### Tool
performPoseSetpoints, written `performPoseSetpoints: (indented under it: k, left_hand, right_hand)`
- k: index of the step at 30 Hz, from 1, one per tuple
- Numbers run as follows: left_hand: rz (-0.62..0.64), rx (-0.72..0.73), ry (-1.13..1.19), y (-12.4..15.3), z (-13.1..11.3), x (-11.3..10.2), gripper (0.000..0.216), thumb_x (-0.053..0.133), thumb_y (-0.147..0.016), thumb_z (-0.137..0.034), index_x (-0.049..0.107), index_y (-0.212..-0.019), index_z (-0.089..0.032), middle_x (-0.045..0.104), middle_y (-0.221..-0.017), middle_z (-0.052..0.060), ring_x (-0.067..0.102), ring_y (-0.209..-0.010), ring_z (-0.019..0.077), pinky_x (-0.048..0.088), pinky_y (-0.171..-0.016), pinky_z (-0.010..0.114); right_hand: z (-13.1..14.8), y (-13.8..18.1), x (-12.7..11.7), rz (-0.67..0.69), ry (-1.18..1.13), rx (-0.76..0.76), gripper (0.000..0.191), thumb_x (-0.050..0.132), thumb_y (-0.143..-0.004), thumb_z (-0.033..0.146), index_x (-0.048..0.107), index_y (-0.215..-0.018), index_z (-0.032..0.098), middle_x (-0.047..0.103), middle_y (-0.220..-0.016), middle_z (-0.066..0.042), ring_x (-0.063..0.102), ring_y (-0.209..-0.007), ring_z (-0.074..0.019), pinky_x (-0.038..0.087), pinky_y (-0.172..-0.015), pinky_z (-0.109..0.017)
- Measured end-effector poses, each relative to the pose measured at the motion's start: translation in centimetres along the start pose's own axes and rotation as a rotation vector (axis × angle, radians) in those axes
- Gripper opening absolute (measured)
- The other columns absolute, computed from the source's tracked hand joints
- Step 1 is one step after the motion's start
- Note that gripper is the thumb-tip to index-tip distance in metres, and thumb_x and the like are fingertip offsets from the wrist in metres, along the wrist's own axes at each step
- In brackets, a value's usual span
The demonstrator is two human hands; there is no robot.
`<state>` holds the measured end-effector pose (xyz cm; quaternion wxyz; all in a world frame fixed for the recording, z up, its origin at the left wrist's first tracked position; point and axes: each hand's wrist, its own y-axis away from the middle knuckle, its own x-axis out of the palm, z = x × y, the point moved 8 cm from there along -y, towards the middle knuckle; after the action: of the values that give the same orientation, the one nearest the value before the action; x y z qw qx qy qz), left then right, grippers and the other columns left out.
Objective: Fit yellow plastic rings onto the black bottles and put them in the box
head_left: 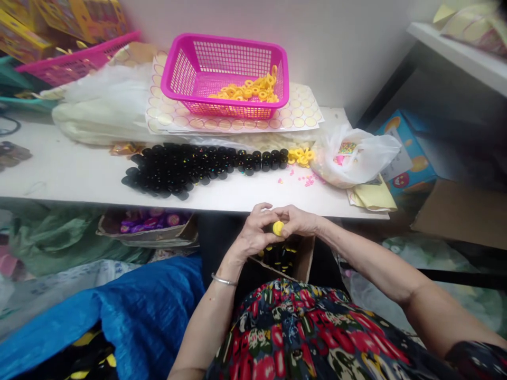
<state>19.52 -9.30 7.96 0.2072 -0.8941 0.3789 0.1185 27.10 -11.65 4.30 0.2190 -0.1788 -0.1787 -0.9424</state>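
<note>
My left hand, with a bracelet on its wrist, and my right hand meet just past the table's front edge. Both have their fingers closed around a small item with a yellow round cap; the rest of it is hidden by the fingers. Directly below sits an open cardboard box holding black and yellow pieces. On the table ahead, black round containers stand packed in a long cluster. Yellow ring pieces lie at its right end, near scattered pink bits.
A pink basket with yellow rings stands on printed sheets at the back. To the right are a white plastic bag and a blue box. A blue sack and a box of purple items are lower left.
</note>
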Motion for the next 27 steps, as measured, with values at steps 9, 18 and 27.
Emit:
performPoseSetpoints:
  k: [9, 18, 27]
  left_hand:
    - [-0.047, 0.033, -0.051, 0.6, 1.6, -1.0, 0.015, 0.075, -0.062, -0.026, 0.068, -0.074, -0.019, 0.065, -0.074, 0.003, 0.052, -0.096, 0.0223, 0.034, -0.099, 0.042]
    - [-0.224, -0.085, 0.118, 1.5, 3.7, -4.0, 0.03, 0.081, -0.053, -0.026, 0.07, -0.079, -0.018, 0.063, -0.079, 0.006, 0.046, -0.108, 0.0252, 0.037, -0.096, 0.041]
    - [-0.324, -0.146, 0.209, -0.3, 6.8, -8.6, 0.028, 0.07, -0.062, -0.018, 0.067, -0.089, -0.018, 0.061, -0.1, 0.007, 0.055, -0.096, 0.0192, 0.044, -0.085, 0.032]
  right_hand:
    - [-1.2, -2.4, -0.1, -0.051, 0.045, -0.017, 0.052, 0.077, -0.049, 0.018, 0.064, -0.098, 0.011, 0.061, -0.083, 0.0, 0.05, -0.07, -0.0095, 0.037, -0.058, -0.018]
    - [-0.5, -3.9, 0.6, -0.049, -0.006, 0.032, 0.053, 0.078, -0.05, 0.021, 0.061, -0.1, 0.014, 0.059, -0.088, -0.001, 0.052, -0.076, -0.0114, 0.042, -0.066, -0.023]
    - [-6.9, -4.9, 0.1, 0.247, 1.252, 0.426, 0.039, 0.072, -0.052, 0.024, 0.067, -0.09, 0.013, 0.062, -0.073, -0.002, 0.057, -0.07, -0.0177, 0.042, -0.059, -0.025]
